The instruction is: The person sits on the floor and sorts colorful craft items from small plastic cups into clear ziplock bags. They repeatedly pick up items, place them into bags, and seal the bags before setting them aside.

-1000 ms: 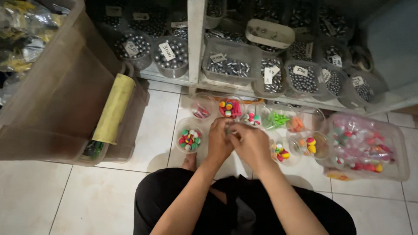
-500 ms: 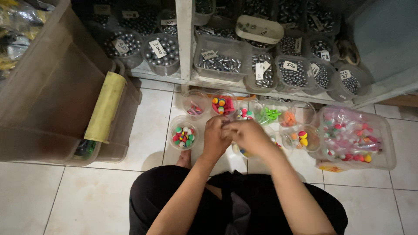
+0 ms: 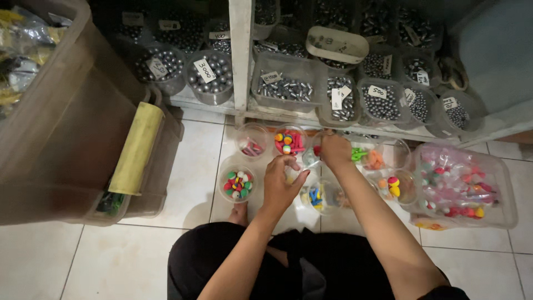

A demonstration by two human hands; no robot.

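Bead cups on the floor.
We are pinching a small clear cup (image 3: 293, 173) in our left grip (image 3: 280, 186); our right grip (image 3: 335, 150) is reaching among cups, its closure unclear.

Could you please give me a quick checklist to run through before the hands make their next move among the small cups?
1. Left hand grips a small item: cannot tell, fingers hide it.
2. Right hand over the cups: ok.
3. Round clear plastic cup of coloured balls upright: ok.
4. Clear cup of pink pieces upright: ok.
5. Clear plastic box of mixed colourful pieces apart from both hands: ok.
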